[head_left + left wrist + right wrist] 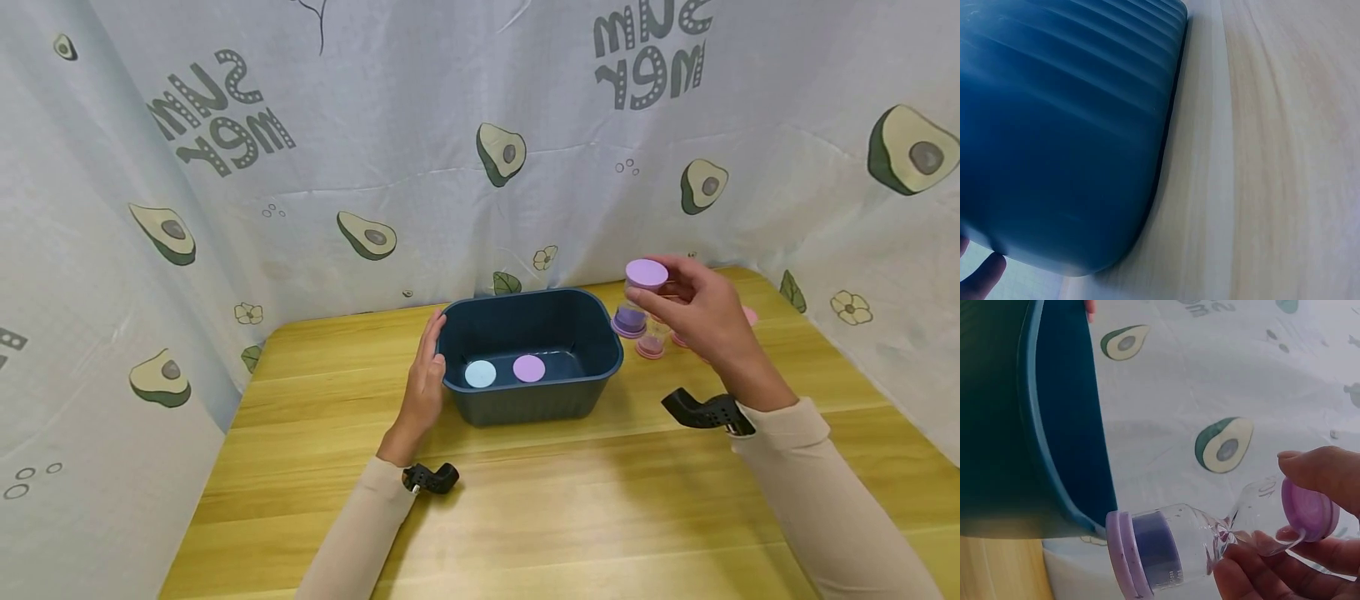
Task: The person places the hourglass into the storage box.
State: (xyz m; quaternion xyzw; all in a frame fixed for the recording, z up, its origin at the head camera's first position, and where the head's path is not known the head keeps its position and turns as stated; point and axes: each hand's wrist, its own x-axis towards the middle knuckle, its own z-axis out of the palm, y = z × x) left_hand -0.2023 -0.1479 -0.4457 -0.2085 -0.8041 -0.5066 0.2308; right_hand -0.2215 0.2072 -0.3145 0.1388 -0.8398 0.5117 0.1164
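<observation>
My right hand [708,312] holds a sand timer [1194,544] by its upper end, thumb and fingers around the lilac cap and clear bulb. Purple sand lies in its lower bulb, and its base is beside the right rim of a dark blue bin [525,407]. Along the bin's left wall, my left hand [423,387] rests with its fingers fairly straight. Inside the bin, a light blue round cap [480,374] and a lilac round cap [528,368] face up; what lies below them is hidden.
Right of the bin, a sand timer with pink sand [652,342] stands on the wooden table [300,483]. More pink pieces, such as a pink cap [750,316], are partly hidden behind my right hand. A curtain printed with avocados [420,108] hangs along the table's back edge.
</observation>
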